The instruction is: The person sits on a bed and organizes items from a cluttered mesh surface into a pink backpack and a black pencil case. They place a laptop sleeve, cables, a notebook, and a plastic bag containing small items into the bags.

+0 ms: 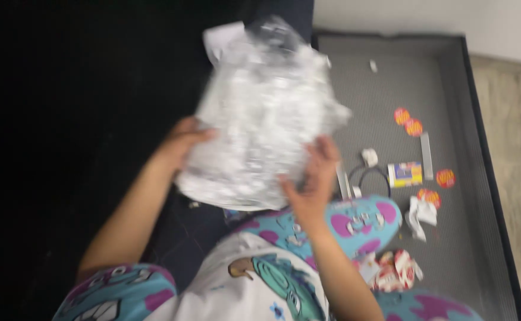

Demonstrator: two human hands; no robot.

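Both my hands hold a large clear plastic bag (263, 113) full of small pale pieces, raised in front of me and blurred by motion. My left hand (180, 142) grips its left lower side. My right hand (314, 175) grips its right lower edge. Below the bag are my knees in blue and purple patterned trousers (355, 220) and a white printed shirt (254, 279).
A grey ribbed mat (391, 77) with a dark raised rim lies to the right. On it are round red-orange stickers (408, 122), a small yellow and blue packet (405, 174), a black cable (370, 175), crumpled white paper (421, 214) and a red-white wrapper (397, 270). The left side is dark.
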